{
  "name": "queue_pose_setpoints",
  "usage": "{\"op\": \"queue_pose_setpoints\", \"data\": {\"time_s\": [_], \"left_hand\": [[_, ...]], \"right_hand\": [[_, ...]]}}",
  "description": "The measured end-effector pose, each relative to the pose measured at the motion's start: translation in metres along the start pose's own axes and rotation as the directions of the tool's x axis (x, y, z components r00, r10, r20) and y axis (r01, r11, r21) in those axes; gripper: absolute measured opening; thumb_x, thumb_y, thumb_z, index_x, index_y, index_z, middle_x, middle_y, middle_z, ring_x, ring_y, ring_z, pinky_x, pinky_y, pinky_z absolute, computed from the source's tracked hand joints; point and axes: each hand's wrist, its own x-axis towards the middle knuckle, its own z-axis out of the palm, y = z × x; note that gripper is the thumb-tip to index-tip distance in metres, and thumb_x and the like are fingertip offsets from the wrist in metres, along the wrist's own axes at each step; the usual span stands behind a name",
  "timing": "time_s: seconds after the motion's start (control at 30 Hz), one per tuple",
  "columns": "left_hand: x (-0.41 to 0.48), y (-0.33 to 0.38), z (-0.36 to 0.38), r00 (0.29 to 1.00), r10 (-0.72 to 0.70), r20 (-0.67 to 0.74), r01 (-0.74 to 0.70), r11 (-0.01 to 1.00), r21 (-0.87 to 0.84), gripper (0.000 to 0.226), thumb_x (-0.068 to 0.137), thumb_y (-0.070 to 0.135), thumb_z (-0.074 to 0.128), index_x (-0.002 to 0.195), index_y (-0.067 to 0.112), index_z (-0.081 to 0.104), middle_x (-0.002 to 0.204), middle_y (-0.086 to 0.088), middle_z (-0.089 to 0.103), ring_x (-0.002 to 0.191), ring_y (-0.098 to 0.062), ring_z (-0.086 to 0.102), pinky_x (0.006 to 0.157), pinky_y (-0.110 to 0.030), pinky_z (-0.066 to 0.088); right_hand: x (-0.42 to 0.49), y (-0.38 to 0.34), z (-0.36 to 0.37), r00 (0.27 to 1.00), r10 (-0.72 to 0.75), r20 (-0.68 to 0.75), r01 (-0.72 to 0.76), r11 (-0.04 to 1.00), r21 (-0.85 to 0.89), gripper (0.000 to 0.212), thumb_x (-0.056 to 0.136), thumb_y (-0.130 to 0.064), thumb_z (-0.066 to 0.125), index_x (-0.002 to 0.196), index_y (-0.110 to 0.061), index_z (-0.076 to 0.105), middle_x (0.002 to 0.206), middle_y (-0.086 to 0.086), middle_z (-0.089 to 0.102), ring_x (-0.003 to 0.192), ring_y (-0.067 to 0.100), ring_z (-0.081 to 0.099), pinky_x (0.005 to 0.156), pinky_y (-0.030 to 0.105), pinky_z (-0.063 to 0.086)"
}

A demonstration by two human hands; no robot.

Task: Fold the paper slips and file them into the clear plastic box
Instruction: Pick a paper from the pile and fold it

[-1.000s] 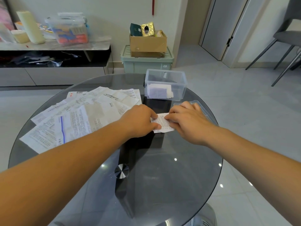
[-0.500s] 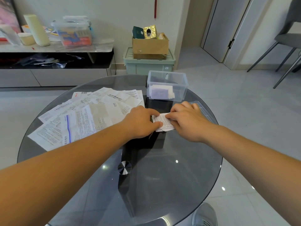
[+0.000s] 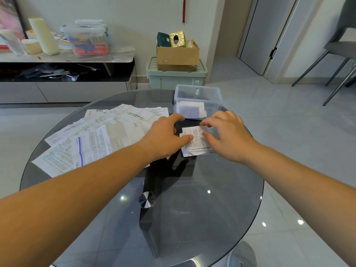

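Head view: left hand, right hand, both grips tight on one folded slip, near one clear box.

Round glass table, paper slips, clear box

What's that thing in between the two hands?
In the head view, a small folded white paper slip lies on the round glass table between the left hand and right hand, both holding it.

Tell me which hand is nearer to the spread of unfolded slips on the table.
Left. The left hand lies over the right edge of the unfolded slips; the right hand is further right, beyond the folded slip.
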Motion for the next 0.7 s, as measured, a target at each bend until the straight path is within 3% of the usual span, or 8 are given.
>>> {"op": "queue_pose_setpoints", "data": {"time_s": [0.13,0.3,0.53,0.7], "left_hand": [[-0.001,0.000,0.000,1.000,-0.018,-0.008,0.018,0.999,-0.031,0.060,0.091,0.040,0.070,0.143,0.025,0.042,0.096,0.015,0.049,0.075,-0.001,0.053,0.058,-0.010,0.042],[-0.005,0.002,-0.003,0.998,-0.050,-0.032,0.048,0.997,-0.053,0.057,0.092,0.044,0.068,0.139,0.025,0.042,0.088,0.019,0.049,0.076,-0.003,0.054,0.059,-0.013,0.041],[-0.026,-0.005,-0.033,0.990,-0.084,-0.111,0.076,0.994,-0.077,0.028,0.096,0.044,0.060,0.112,0.024,0.050,0.085,0.004,0.061,0.071,-0.008,0.058,0.063,-0.024,0.044],[-0.066,-0.043,-0.077,0.989,-0.089,-0.118,0.101,0.990,0.097,0.014,0.093,0.037,0.063,0.088,0.024,0.061,0.084,0.007,0.065,0.079,-0.013,0.061,0.068,-0.028,0.049]], "right_hand": [[-0.002,0.001,0.001,1.000,-0.008,-0.023,0.008,1.000,0.013,0.028,0.099,-0.037,0.055,0.125,-0.029,0.061,0.119,-0.008,0.054,0.117,0.017,0.040,0.097,0.034,0.029],[-0.003,0.001,0.000,0.997,-0.009,-0.073,0.012,0.999,0.041,0.026,0.096,-0.037,0.061,0.119,-0.028,0.064,0.112,-0.009,0.055,0.113,0.018,0.042,0.096,0.034,0.032],[-0.007,-0.005,-0.005,0.988,-0.051,-0.146,0.062,0.996,0.071,0.014,0.093,-0.033,0.065,0.106,-0.025,0.068,0.099,-0.013,0.055,0.103,0.016,0.045,0.095,0.035,0.035],[-0.014,-0.034,-0.005,0.986,-0.112,-0.125,0.133,0.977,0.168,0.010,0.093,-0.030,0.066,0.099,-0.023,0.070,0.098,-0.010,0.061,0.100,0.012,0.045,0.089,0.030,0.036]]}}
